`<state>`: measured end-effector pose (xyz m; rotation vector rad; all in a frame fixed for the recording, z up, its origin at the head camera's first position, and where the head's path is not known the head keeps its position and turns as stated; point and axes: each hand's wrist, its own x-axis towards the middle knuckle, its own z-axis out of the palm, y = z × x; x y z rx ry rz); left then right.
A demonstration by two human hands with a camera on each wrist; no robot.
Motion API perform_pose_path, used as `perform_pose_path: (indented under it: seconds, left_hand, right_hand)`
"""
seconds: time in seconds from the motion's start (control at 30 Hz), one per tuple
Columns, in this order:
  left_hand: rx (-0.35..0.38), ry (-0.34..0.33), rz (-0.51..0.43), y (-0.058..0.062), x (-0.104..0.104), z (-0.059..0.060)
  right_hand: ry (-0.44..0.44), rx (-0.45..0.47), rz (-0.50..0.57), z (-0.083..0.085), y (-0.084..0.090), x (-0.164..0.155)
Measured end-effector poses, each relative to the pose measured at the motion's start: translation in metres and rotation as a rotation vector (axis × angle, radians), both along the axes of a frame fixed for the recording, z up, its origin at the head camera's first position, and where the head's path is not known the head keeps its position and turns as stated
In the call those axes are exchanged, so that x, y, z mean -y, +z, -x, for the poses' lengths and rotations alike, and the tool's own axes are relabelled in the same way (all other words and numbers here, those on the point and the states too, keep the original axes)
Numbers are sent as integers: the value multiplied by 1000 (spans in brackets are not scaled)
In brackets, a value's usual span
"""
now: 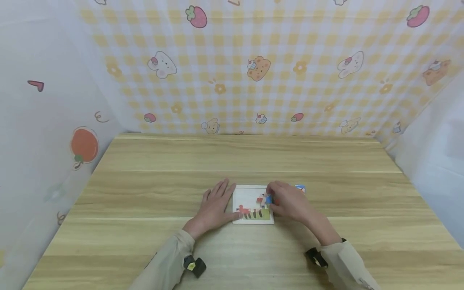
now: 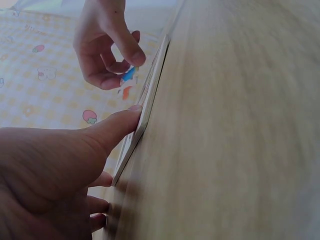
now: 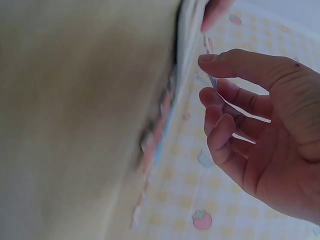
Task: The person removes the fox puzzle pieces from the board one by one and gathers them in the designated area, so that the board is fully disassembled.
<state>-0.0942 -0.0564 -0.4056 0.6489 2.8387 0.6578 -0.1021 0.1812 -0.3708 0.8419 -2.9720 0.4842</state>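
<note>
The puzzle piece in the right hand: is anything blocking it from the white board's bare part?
Nothing visible. The right hand pinches the puzzle piece over the right side of the white board, and the bare part beside it shows uncovered. The left hand lies at the left edge, its thumb on the near left corner.

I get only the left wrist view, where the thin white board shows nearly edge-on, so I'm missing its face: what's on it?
Observer: In the head view, red and green picture pieces line the near edge of the thin white board; its far left is bare.
Operator: Anything lying beyond the right hand?
Observer: Yes, a small blue-and-white flat piece, partly hidden by that hand, on the wood-grained table right of the board.
</note>
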Motion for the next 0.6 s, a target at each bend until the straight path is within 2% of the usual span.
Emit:
perform_pose_path:
  seconds: [0.13, 0.23, 0.37, 0.6]
  left_hand:
    - [-5, -3, 2, 0, 0, 0]
    - [-4, -3, -3, 0, 0, 0]
    - [5, -1, -8, 1, 0, 0]
    - [17, 2, -4, 2, 1, 0]
  right_hand:
    - [-10, -4, 58, 2, 7, -15]
    - [-51, 44, 86, 4, 11, -29]
    - [-103, 103, 102, 4, 13, -49]
    - [-140, 148, 107, 2, 14, -76]
